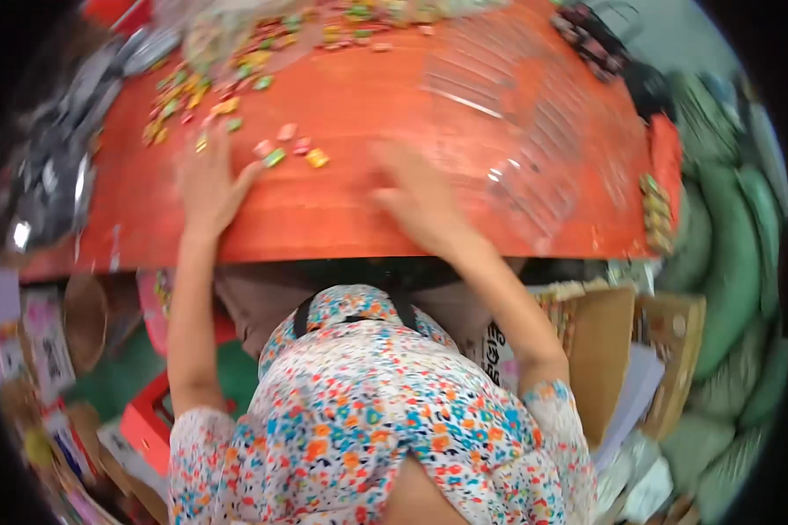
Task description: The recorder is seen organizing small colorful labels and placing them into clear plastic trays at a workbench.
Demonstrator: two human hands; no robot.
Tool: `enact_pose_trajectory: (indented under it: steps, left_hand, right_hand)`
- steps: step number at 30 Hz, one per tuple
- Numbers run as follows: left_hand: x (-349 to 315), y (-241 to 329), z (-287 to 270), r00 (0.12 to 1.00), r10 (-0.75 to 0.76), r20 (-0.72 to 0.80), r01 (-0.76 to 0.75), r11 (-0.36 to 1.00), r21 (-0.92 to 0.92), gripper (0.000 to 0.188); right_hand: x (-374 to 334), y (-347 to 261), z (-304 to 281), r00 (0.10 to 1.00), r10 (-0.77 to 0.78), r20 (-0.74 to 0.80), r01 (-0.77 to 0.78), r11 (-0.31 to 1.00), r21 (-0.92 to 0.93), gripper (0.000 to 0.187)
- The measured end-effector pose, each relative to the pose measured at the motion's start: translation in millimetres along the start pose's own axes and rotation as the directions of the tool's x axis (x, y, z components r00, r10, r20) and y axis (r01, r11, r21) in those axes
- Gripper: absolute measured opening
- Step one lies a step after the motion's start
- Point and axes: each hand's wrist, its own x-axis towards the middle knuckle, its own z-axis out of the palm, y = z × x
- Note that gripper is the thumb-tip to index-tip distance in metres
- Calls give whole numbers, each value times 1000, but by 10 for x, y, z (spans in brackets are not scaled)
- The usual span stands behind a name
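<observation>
On the red tabletop (pixel 324 219), my left hand (pixel 208 188) lies with its fingers stretched out and its thumb apart. Its fingertips reach the edge of a scatter of small wrapped sweets (pixel 184 92) in red, yellow, green and orange. A yellow sweet (pixel 201 142) shows at those fingertips; whether they touch it I cannot tell. Between my hands sits a loose group of several sweets, among them a green one (pixel 275 157) and an orange-yellow one (pixel 316 157). My right hand (pixel 425 199), blurred by motion, is over the table right of this group, thumb apart from the fingers, seemingly holding nothing.
Clear ridged plastic trays (pixel 534 131) lie on the table's right part. Dark, shiny plastic bags (pixel 52 175) crowd its left edge. Green sacks (pixel 718 254) are stacked at the right, with an open cardboard box (pixel 608 359) below the table edge. A red plastic stool-like object (pixel 149 420) stands lower left.
</observation>
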Motion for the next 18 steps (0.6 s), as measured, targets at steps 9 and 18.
enact_pose_trajectory:
  steps: [9, 18]
  left_hand:
    - [-99, -356, 261, 981, 2, 194, -29, 990, 138, 78]
    - [-60, 741, -10, 938, 325, -118, -341, 812, -474, 76]
  right_hand:
    - [612, -564, 1277, 907, -385, 171, 404, 910, -94, 66]
    - [-180, 608, -311, 991, 52, -122, -114, 802, -586, 63]
